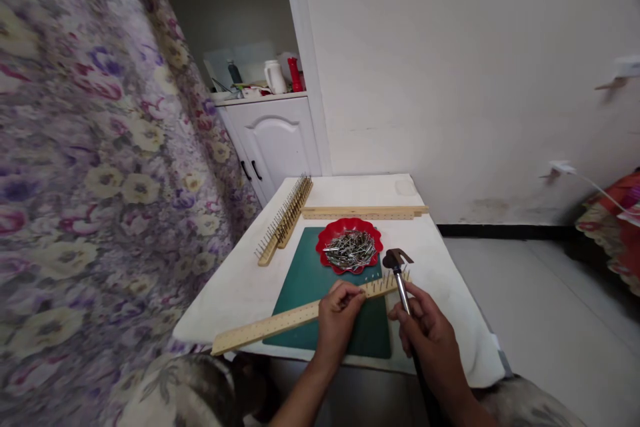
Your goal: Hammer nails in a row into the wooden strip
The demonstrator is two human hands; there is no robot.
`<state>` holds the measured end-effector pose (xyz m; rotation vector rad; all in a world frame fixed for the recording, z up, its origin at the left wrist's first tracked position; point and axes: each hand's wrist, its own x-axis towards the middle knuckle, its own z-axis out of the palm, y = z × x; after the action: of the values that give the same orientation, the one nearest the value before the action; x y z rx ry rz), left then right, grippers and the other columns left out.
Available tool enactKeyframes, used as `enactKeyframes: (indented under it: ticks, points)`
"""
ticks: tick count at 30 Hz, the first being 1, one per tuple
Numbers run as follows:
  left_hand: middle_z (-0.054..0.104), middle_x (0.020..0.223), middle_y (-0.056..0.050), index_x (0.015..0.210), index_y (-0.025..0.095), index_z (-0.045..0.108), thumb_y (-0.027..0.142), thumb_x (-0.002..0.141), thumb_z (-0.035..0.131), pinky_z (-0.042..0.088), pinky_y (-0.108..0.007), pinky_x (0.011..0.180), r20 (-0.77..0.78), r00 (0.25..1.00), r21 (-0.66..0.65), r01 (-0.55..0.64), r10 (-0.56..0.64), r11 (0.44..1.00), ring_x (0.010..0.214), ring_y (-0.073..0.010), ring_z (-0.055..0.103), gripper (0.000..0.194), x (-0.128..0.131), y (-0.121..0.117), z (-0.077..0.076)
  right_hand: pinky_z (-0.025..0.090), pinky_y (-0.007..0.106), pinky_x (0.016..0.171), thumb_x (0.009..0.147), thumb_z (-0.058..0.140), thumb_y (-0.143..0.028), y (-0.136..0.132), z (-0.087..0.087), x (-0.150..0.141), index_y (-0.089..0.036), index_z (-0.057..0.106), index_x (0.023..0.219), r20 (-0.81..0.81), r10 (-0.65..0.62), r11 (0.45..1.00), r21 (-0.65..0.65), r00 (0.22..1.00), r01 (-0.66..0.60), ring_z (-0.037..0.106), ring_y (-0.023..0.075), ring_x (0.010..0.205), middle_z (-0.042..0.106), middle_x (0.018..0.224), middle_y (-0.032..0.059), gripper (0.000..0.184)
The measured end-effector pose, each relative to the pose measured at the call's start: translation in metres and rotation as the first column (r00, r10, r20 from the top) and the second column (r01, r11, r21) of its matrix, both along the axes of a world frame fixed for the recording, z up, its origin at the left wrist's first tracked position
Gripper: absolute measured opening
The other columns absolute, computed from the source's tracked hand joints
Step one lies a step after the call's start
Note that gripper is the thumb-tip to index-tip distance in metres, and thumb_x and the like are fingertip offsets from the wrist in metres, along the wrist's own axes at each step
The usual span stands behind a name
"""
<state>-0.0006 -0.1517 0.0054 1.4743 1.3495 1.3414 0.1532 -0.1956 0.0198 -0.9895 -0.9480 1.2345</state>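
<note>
My left hand (339, 310) is closed in a pinch over a long wooden strip (270, 325) with rows of small holes. What its fingertips hold is too small to make out. Just right of them, several nails (384, 280) stand up from the strip's right end. A claw hammer (401, 280) with a shiny metal shaft is gripped in my right hand (425, 327), its head raised over that end. Behind the strip, a red scalloped bowl (323, 240) holds a heap of loose nails (351, 250). Under the strip lies a green mat (300, 273).
Strips studded with upright nails (286, 220) lie at the table's back left. More wooden strips (365, 212) lie behind the bowl. The white-covered table (225, 300) stands near a wall (430, 80). A floral curtain (125, 180) hangs at left, beside a white cabinet (275, 140).
</note>
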Motion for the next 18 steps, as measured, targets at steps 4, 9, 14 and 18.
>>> enactKeyframes:
  ticks: [4,9,14,18]
  points:
    - [0.057,0.072,0.000,0.068,0.016,0.064,0.025,0.077,0.058,0.038,-0.021,0.062,-0.151,0.989,0.035,0.003,0.002,0.999,0.069,-0.0132,0.053,0.015,0.001,0.013,-0.009,0.035,0.020,0.036,0.082,0.063,-0.037,0.000,0.000,0.002,-0.021,0.048,0.122,0.008,0.010,1.000,-0.001,1.000,-0.010,0.041,0.0077,0.039,0.061,0.075,-0.0011,0.047]
    - [0.058,0.072,0.000,0.069,0.016,0.065,0.025,0.079,0.057,0.038,-0.022,0.061,-0.227,0.974,0.037,0.016,-0.008,0.999,0.067,-0.0127,0.053,0.015,0.005,0.015,-0.016,0.035,0.018,0.037,0.083,0.063,-0.035,0.000,-0.001,0.000,-0.020,0.050,0.121,0.023,0.037,0.999,0.007,0.999,-0.037,0.041,0.0071,0.042,0.059,0.073,-0.0021,0.043]
    - [0.058,0.071,0.001,0.070,0.017,0.065,0.022,0.078,0.056,0.037,-0.021,0.060,-0.286,0.958,0.034,0.008,0.002,0.999,0.066,-0.0119,0.053,0.013,0.005,0.017,-0.015,0.034,0.018,0.037,0.083,0.062,-0.034,-0.001,0.000,0.001,-0.021,0.049,0.121,0.016,0.044,0.999,0.002,0.999,-0.045,0.040,0.0065,0.042,0.058,0.073,-0.0023,0.042]
    - [0.058,0.071,0.001,0.070,0.017,0.065,0.022,0.078,0.056,0.036,-0.021,0.060,-0.338,0.941,0.036,0.002,0.010,0.999,0.065,-0.0116,0.053,0.013,0.005,0.018,-0.016,0.033,0.018,0.037,0.083,0.062,-0.034,-0.002,-0.001,0.001,-0.020,0.048,0.123,0.026,0.063,0.998,0.003,0.998,-0.063,0.039,0.0062,0.041,0.057,0.072,-0.0027,0.044]
